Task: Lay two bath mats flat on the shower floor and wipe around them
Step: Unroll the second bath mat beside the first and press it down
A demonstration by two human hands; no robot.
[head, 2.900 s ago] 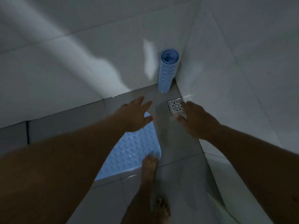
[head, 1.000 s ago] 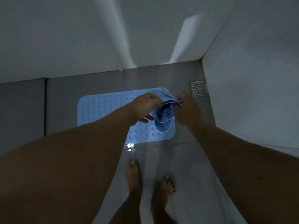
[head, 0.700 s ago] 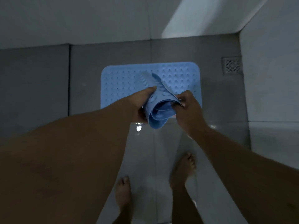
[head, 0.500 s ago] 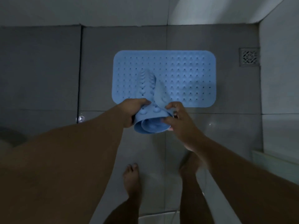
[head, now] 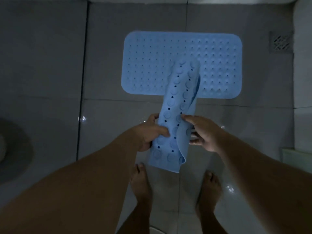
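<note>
- Dim grey floor tiles fill the head view, with wet glints near the feet; a square drain grate sits at 2 o'clock, blurred and partly in shadow.
- One blue bath mat lies flat on the floor at 12 o'clock, its lower middle hidden behind the second mat.
- A second blue mat, half unrolled and curled lengthwise with its suction cups facing up, is held above the floor at centre, its far end over the flat mat.
- Left hand grips the curled mat's left edge, thumb on top, fingers wrapped behind and out of sight.
- Right hand pinches the right edge, its fingertips partly hidden by the fold.
- Two bare feet stand at 6 o'clock, heels cut off by the forearms.
- At 9 o'clock a dark rounded shape is too dim to identify.
</note>
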